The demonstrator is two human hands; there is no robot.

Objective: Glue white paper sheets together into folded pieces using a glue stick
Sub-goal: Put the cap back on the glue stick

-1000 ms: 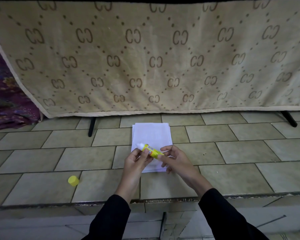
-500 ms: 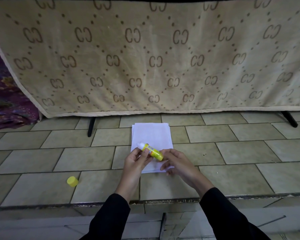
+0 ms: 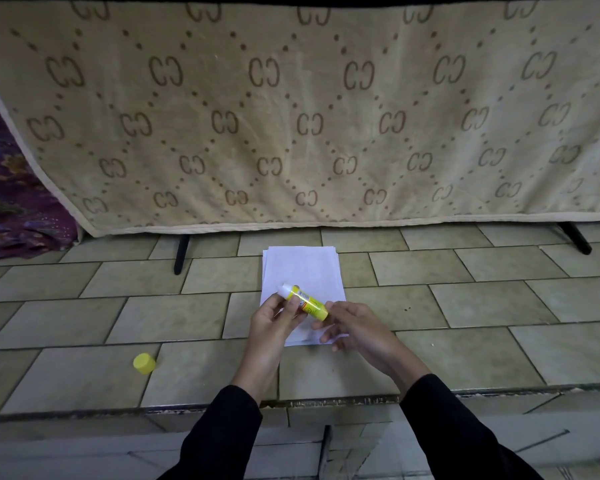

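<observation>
Currently the glue stick (image 3: 305, 301) is pinched round its barrel by the thumb and fingers of the left hand (image 3: 278, 322). Its lower end is nipped by the fingertips of the right hand (image 3: 357, 329), whose other fingers are loosely curled beneath. The stick is held tilted, with the white tip up and away to the left, just above the near part of the paper stack (image 3: 302, 268). No contact between tip and paper can be seen. The yellow cap (image 3: 144, 363) is lying well apart to the left on the tiled floor (image 3: 465, 306), so the stick is already uncapped. The step in hand is judged to be the winding out of the glue by a twist of the base. For the next move, the tip would have to be turned down and drawn along the top sheet, with the stack steadied by the free hand so that only one sheet is shifted. Behind the stack, a patterned blanket (image 3: 291, 116) is hung.
</observation>
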